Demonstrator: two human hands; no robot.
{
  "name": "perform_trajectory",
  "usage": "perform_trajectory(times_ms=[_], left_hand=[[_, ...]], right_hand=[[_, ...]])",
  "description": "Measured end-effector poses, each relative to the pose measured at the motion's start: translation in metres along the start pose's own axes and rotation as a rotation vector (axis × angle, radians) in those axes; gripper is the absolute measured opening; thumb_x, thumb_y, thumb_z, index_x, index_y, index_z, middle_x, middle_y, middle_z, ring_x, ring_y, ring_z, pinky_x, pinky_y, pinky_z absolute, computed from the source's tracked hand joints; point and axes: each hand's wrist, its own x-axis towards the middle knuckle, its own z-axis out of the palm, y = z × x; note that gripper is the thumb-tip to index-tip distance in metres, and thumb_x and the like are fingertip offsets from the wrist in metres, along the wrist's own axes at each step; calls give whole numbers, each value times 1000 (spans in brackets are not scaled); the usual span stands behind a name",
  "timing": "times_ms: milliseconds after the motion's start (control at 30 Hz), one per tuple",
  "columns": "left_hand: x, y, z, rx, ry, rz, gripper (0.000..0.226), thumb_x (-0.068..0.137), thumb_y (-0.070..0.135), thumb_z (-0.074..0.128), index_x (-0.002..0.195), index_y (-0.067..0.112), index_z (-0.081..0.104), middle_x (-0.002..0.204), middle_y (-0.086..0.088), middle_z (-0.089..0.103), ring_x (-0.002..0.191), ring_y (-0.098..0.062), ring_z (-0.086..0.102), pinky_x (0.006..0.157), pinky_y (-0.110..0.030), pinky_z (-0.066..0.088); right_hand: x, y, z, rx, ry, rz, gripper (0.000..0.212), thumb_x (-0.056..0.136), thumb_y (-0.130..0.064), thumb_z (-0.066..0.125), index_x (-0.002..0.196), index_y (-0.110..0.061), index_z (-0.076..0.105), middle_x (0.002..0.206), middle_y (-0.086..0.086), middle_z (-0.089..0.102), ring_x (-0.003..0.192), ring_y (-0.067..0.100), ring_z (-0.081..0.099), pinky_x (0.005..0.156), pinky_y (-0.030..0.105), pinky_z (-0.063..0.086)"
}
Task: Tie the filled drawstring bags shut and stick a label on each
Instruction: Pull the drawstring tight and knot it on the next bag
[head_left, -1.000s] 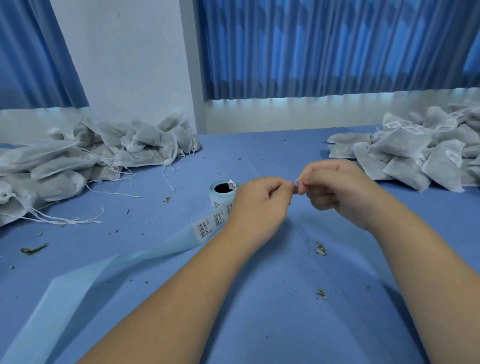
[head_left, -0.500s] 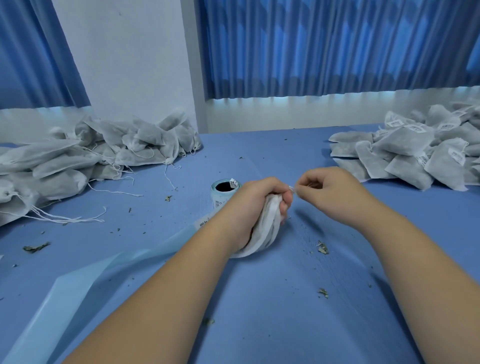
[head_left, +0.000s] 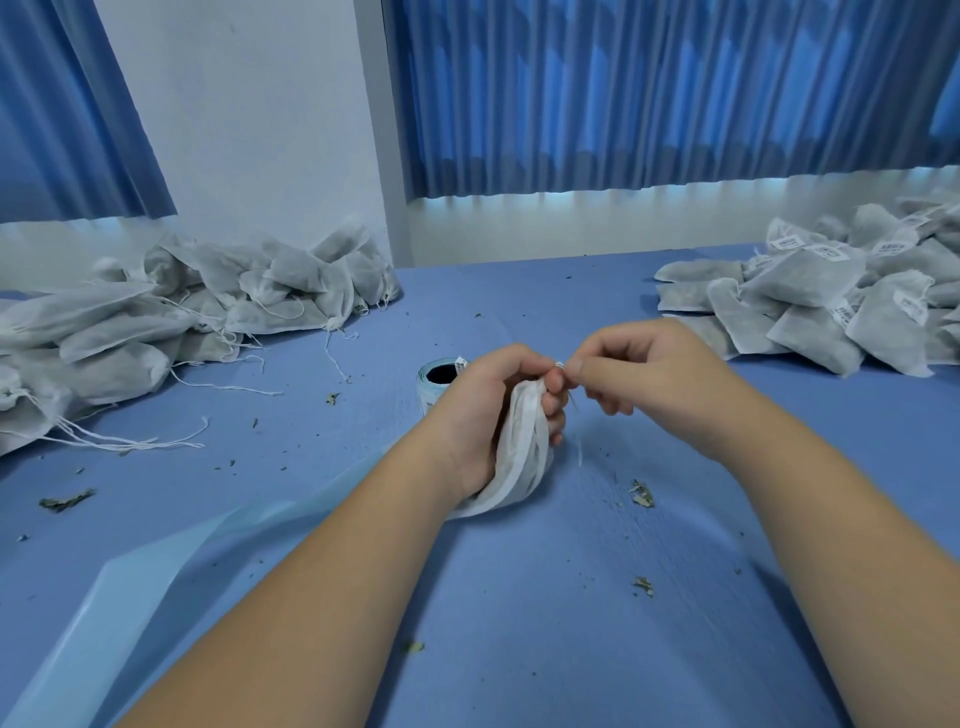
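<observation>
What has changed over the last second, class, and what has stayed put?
The left hand has turned, so the bag it grips now shows beneath it. The right hand still pinches the string at the bag's neck. The roll, unlabelled pile and labelled pile have not moved.

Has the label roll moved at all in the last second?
No. The label roll stands in the same spot before the wall corner, partly hidden by the left hand.

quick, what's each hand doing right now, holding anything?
Left hand: closed, gripping the white drawstring bag.
Right hand: closed, pinching the bag's drawstring at the bag's mouth.
</observation>
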Motion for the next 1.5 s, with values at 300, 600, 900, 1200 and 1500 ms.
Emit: perform_trajectory(times_ms=[300,600,900,1200,1500], left_hand=[[0,-7,4,102,-10,66,29,86,22,48,59,14,57,57,0,47,52,-13,43,57,-24,38],[-3,-4,6,229,20,93,17,69,25,55,59,14,60,59,-3,49,53,-16,45,58,-25,41],[-10,3,5,366,52,114,12,68,26,59,63,18,67,64,-2,54,62,-20,45,62,-32,34],[-12,4,6,493,137,133,11,65,30,64,69,20,67,69,1,57,63,-14,46,60,-27,35],[-10,2,4,502,161,142,14,72,34,68,65,22,66,70,-4,52,57,-11,44,55,-20,36]], right_hand=[[-2,-4,-3,6,-36,18,18,84,-1,60,71,-12,62,58,-2,56,52,8,49,58,26,40],[-4,-4,-5,-29,-85,47,19,83,2,57,70,-11,63,62,4,56,52,8,49,58,24,41],[-2,-1,-7,23,-153,75,12,68,-16,56,61,-21,63,58,2,58,54,11,50,62,25,42],[-2,2,-9,18,-156,89,7,68,-17,55,64,-19,62,57,2,59,58,14,51,64,28,42],[-2,3,-8,50,-133,50,8,85,-5,66,85,-8,59,69,4,64,64,14,66,61,27,48]])
